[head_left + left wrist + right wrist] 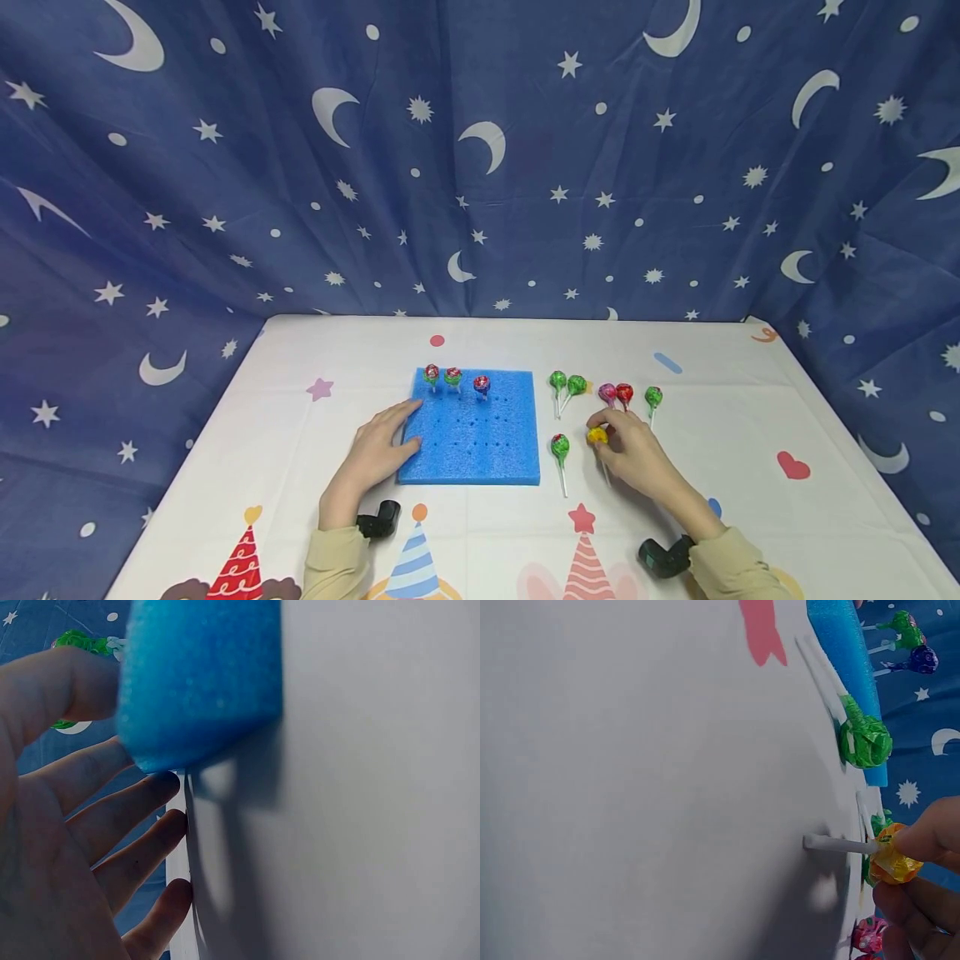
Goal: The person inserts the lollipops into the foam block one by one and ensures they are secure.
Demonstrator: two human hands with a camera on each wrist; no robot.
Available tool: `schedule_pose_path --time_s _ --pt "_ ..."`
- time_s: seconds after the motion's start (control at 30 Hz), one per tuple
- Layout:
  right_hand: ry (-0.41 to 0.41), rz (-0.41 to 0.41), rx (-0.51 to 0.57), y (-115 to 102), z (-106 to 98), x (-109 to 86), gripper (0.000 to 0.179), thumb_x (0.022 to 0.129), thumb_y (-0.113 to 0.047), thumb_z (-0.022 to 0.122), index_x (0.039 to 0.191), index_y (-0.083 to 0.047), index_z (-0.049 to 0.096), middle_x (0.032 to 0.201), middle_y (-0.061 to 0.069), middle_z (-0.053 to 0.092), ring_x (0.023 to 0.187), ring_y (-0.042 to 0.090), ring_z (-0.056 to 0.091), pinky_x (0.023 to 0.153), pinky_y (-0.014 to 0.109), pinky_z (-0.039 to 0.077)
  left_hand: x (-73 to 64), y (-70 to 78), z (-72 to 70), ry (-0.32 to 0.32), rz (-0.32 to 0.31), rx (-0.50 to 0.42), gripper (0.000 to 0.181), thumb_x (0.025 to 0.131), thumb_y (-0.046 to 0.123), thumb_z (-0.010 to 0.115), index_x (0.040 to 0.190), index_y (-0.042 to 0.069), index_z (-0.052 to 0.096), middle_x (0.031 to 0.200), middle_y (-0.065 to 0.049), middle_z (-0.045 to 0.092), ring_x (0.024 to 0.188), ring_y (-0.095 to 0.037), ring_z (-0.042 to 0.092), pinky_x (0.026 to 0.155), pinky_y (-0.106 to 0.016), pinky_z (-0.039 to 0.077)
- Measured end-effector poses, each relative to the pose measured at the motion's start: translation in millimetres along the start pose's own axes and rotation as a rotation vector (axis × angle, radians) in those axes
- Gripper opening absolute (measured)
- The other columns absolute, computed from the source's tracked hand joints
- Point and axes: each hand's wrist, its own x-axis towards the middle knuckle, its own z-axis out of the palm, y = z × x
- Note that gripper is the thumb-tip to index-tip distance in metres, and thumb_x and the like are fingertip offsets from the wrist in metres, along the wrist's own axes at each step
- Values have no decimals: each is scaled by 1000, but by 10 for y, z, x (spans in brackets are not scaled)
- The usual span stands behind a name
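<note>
Head view evenly bright; 2 wrist views dimmer; soft shadows across tablecloth (652,765).

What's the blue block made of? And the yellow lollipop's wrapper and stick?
The blue block looks like matte foam: its surface is speckled and dotted with small holes. The yellow wrapper seems thin, shiny plastic or foil, since it crinkles and glints. The white stick looks smooth, perhaps plastic or rolled paper.
</note>
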Motion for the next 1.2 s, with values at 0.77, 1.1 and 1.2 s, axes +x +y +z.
schedule_pose_path --time_s 0.77,1.1,1.2 --pt "70 -89 68 -145 -125 91 31 74 5 71 101 -10 63 95 2 66 94 21 58 87 43 42 6 -5 8 0 -4 -3 58 89 20 61 144 13 45 151 -14 41 143 -38 31 113 -65 21" --pt "100 -167 94 -275 -109 197 34 72 8 72 100 -10 62 92 0 66 91 20 57 86 42 38 4 -5 2 0 1 1 58 89 20 61 144 12 45 151 -15 41 143 -39 31 113 -65 21" --pt "105 -175 93 -322 -103 233 33 72 7 73 99 -10 62 92 0 66 91 19 56 86 43 41 6 -4 -1 -1 3 -1 58 89 20 60 144 12 44 151 -15 41 143 -39 31 113 -65 21"
